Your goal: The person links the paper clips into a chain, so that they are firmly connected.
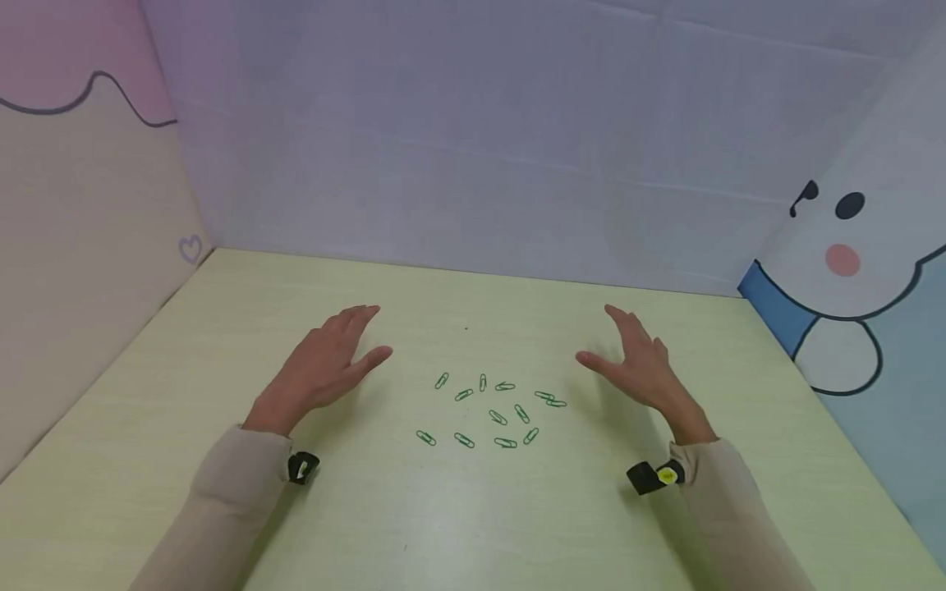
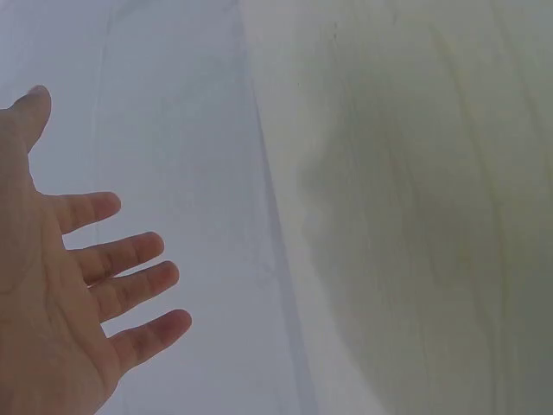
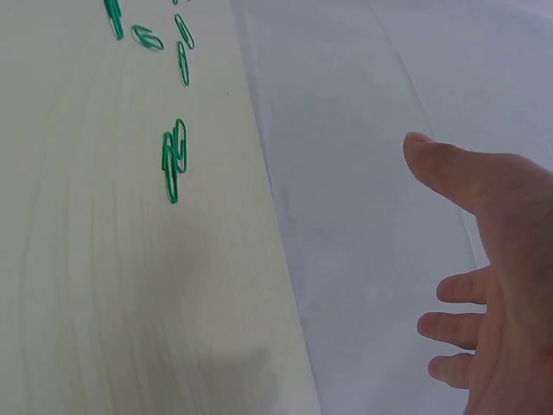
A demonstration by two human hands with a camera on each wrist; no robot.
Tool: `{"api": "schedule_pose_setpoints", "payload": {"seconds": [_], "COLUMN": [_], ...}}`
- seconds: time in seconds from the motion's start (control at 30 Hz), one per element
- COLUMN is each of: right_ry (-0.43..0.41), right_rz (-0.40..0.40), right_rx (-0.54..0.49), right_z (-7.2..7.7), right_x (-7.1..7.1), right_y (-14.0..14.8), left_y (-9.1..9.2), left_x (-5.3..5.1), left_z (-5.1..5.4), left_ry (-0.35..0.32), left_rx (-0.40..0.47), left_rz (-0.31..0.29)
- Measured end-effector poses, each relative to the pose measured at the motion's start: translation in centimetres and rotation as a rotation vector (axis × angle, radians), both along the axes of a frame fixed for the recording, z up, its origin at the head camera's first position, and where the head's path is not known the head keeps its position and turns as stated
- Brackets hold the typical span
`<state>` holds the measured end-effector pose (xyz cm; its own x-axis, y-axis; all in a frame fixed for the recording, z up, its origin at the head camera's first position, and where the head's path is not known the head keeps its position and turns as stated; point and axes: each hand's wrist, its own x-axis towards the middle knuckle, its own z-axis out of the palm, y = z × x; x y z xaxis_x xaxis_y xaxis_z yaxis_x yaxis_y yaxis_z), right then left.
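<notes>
Several green paper clips (image 1: 498,418) lie scattered on the pale table between my two hands. At the right of the scatter, two paper clips (image 3: 174,164) lie against each other. My left hand (image 1: 319,365) hovers to the left of the clips, thumb apart from the fingers, holding nothing. Its palm and spread fingers (image 2: 138,252) show in the left wrist view. On the other side my right hand (image 1: 641,367) is held above the table, thumb toward the clips and fingers relaxed. Nothing is in it, and neither hand touches a clip.
The pale wooden table (image 1: 473,525) ends at a plain whitish back wall (image 1: 473,148). A cartoon-printed panel (image 1: 872,345) stands along the right side, and a pink and cream panel (image 1: 81,213) along the left. Each wrist wears a dark strap device (image 1: 303,468).
</notes>
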<state>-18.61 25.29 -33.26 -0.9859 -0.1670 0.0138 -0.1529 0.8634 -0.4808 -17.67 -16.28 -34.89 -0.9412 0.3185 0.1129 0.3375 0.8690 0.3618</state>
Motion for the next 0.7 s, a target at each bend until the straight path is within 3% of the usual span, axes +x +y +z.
{"api": "schedule_pose_setpoints", "payload": {"seconds": [0.3, 0.53, 0.7], "right_ry": [-0.045, -0.111, -0.149], "right_rz": [0.026, 0.069, 0.068], "right_rx": [-0.069, -0.169, -0.201], "right_z": [0.1, 0.1, -0.2], "right_x": [1.4, 2.1, 2.5], "right_y": [-1.1, -1.4, -1.7], "left_y": [1.2, 1.9, 2.6], "left_x": [1.3, 2.3, 2.9], "left_z": [-0.2, -0.4, -0.3], "left_ry": [-0.077, -0.215, -0.232], "left_rx": [0.043, 0.148, 0.182], "left_rz": [-0.045, -0.111, -0.163]}}
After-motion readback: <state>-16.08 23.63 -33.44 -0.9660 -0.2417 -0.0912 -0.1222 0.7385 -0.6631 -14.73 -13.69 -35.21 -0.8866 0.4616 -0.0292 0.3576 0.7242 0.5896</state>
